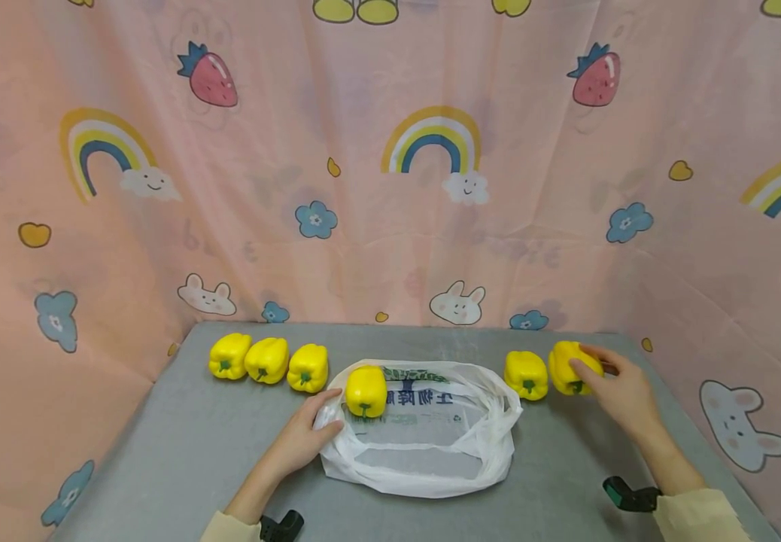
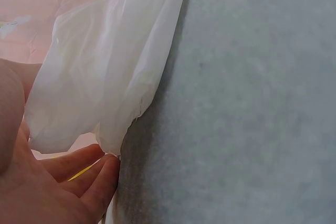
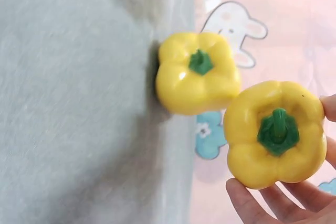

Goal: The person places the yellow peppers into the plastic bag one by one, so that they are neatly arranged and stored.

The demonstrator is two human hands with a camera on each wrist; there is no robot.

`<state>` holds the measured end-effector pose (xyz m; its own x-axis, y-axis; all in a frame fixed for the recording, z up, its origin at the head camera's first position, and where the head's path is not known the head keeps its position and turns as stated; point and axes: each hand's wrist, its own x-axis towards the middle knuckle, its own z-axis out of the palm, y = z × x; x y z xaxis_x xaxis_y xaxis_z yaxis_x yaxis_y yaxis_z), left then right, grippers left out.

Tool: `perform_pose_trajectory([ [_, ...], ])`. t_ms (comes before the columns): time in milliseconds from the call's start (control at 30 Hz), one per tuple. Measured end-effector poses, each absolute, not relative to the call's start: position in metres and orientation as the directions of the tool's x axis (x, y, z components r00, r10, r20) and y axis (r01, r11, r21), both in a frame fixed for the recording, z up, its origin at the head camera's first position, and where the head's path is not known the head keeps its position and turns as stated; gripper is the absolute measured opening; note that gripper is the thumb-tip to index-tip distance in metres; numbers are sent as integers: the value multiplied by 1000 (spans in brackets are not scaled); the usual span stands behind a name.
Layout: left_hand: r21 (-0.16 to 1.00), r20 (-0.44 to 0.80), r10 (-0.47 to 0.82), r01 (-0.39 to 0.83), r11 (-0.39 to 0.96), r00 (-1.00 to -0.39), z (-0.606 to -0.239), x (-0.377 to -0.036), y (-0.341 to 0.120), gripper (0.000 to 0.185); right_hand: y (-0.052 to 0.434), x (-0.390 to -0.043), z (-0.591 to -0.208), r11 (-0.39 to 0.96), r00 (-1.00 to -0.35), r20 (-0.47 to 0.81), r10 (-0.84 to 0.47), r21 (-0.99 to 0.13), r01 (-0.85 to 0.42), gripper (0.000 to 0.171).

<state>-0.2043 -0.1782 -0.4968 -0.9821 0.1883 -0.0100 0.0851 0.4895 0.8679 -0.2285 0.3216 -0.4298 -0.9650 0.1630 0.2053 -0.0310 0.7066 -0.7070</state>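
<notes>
A white plastic bag (image 1: 424, 482) with its mouth spread wide lies on the grey table. My left hand (image 1: 302, 436) holds its left side, the white film passing between thumb and fingers (image 2: 97, 182). Within the mouth, toward the left, sits a yellow bell pepper (image 1: 366, 391). My right hand (image 1: 624, 391) grips another yellow bell pepper (image 3: 275, 135) at the back right, its green stem facing the right wrist camera. Just left of it, a further bell pepper (image 1: 526, 375) rests on the table.
Three yellow bell peppers stand in a row at the back left, the nearest to the bag being this pepper (image 1: 308, 368). A pink patterned curtain (image 1: 390, 248) hangs along the back and sides of the grey table (image 1: 180, 429).
</notes>
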Motion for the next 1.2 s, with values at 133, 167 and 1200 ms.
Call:
perform_pose_trajectory([
  [133, 866, -11, 192, 87, 493, -981, -498, -205, -179, 55, 312, -224, -422, 701, -965, 204, 163, -712, -32, 70],
  [167, 867, -13, 193, 85, 491, -981, -498, -205, -179, 55, 310, -222, -420, 701, -966, 206, 159, -712, -36, 70],
  [1200, 865, -27, 182, 69, 498, -983, -498, -205, -178, 55, 225, -222, -391, 644, -936, 351, 23, -722, -255, 49],
])
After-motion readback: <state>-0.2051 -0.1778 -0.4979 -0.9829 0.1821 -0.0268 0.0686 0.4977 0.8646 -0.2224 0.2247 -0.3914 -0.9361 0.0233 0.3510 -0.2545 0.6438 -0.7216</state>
